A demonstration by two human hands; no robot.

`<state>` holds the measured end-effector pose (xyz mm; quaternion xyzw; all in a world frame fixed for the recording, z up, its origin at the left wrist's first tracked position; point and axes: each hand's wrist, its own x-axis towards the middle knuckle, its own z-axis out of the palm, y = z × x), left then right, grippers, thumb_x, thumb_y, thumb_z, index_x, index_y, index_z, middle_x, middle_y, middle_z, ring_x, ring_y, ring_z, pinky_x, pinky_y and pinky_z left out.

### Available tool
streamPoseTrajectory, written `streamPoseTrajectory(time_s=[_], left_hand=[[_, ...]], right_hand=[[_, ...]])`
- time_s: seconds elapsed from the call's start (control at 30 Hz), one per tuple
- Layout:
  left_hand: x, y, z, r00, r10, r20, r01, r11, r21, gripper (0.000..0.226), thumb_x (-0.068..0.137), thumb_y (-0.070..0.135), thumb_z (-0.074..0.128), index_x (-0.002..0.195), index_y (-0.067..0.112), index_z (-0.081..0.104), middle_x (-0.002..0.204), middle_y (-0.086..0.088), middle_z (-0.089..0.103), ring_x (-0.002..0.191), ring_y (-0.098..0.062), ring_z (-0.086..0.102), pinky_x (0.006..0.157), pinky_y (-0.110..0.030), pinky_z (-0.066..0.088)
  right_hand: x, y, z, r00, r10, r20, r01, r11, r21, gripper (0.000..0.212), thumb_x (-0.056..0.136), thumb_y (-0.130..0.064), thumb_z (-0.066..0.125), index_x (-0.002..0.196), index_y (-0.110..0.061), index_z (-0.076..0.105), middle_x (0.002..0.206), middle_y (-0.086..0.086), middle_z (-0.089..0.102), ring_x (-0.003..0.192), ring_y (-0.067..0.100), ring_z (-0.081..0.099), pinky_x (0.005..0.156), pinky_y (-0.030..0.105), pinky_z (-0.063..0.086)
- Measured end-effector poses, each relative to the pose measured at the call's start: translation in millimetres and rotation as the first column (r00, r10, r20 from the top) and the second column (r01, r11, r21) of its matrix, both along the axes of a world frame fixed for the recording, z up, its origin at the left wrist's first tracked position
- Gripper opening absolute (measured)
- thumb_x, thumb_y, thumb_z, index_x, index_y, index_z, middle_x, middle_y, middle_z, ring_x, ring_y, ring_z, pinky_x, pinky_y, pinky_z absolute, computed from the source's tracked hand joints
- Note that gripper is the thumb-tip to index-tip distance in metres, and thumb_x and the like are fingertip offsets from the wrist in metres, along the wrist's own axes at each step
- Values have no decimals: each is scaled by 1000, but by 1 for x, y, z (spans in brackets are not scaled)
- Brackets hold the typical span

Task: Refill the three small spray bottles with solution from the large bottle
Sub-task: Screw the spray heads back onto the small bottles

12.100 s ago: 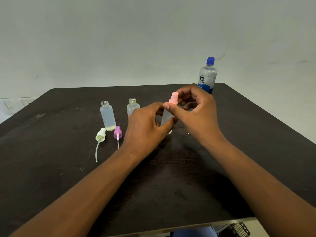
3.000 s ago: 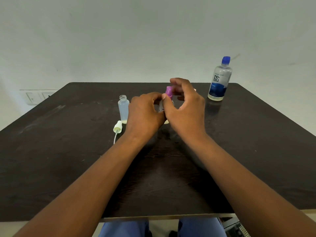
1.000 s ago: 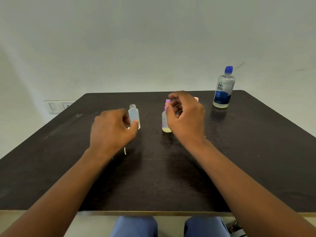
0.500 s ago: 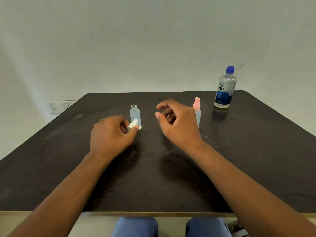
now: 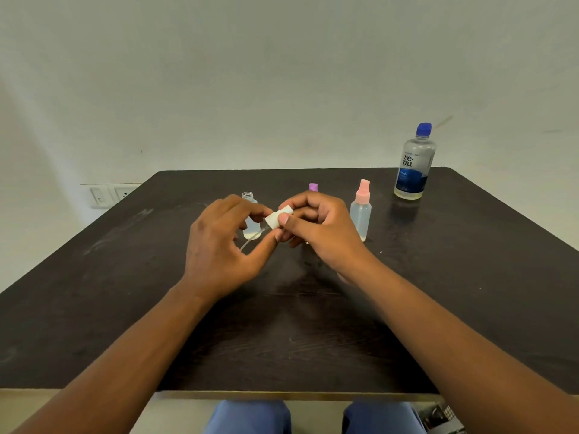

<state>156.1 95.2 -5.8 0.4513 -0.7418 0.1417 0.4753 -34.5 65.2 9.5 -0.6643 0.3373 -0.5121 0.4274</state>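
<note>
You sit at a dark wooden table (image 5: 438, 308) against a plain pale wall (image 5: 282, 73), a wall socket plate (image 5: 109, 194) low at left. Your right hand (image 5: 316, 233) hides most of the purple-capped small bottle (image 5: 313, 187). Both hands pinch the white spray cap (image 5: 278, 218), its thin tube passing behind your left hand (image 5: 219, 245). The open clear small bottle (image 5: 250, 220) stands just behind them, the pink-capped spray bottle (image 5: 361, 211) right, the large blue-capped solution bottle (image 5: 414, 164) farther back.

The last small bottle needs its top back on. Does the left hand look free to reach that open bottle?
Probably yes. The open bottle stands uncapped just behind the left hand, nothing between them. But both hands pinch the white spray top, so the right hand would have to hold it alone.
</note>
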Motion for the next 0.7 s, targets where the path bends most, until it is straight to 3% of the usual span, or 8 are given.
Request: streamPoseTrajectory(time_s=[0.1, 0.23, 0.33, 0.43, 0.57, 0.7], left_hand=[[1, 3, 4, 983, -79, -168, 86, 996, 36, 38, 87, 32, 74, 122, 19, 69, 111, 5, 66, 91, -14, 60, 70, -32, 51], [4, -8, 10, 917, 74, -393, -40, 995, 93, 50, 84, 29, 68, 134, 24, 60, 120, 10, 62, 102, -13, 59, 81, -30, 51], [9, -23, 7, 881, 211, -424, -84, 950, 300, 63, 77, 27, 64, 139, 25, 57, 130, 9, 62, 114, -11, 57, 97, -38, 52], [9, -33, 3, 900, 255, -355, -71, 887, 457, 71, 73, 27, 63, 143, 20, 57, 140, 4, 62, 127, -15, 57, 109, -46, 49], [5, -40, -6, 917, 245, -315, -81, 887, 455, 52, 85, 38, 76, 134, 25, 65, 124, 9, 71, 113, -11, 65, 99, -36, 54], [9, -46, -13, 888, 244, -390, -61, 903, 426, 34, 91, 39, 76, 123, 25, 73, 105, 15, 75, 95, 0, 70, 94, -33, 59]], right_hand=[[-1, -2, 1, 998, -50, 33, 51, 999, -17, 10, 94, -6, 76, 103, -4, 72, 88, 13, 79, 77, 28, 78, 69, 34, 62], [-1, -3, 3, 984, -149, 94, 156, 985, -76, 10, 93, -5, 77, 99, -6, 71, 90, 11, 78, 75, 24, 77, 68, 31, 63], [-2, -4, 5, 966, -208, 151, 229, 963, -138, 12, 93, -5, 76, 96, -14, 68, 93, 9, 77, 76, 21, 78, 72, 36, 65], [-3, -6, 5, 953, -246, 179, 278, 941, -191, 11, 95, -5, 75, 102, -8, 67, 94, 10, 77, 79, 22, 78, 77, 46, 66], [-5, -4, 6, 939, -275, 206, 318, 922, -222, 14, 97, -5, 72, 109, -3, 66, 96, 6, 78, 83, 21, 79, 81, 50, 65], [-5, -3, 9, 933, -288, 217, 337, 911, -239, 15, 98, -5, 71, 111, -2, 66, 98, 4, 78, 84, 19, 79, 80, 48, 65]])
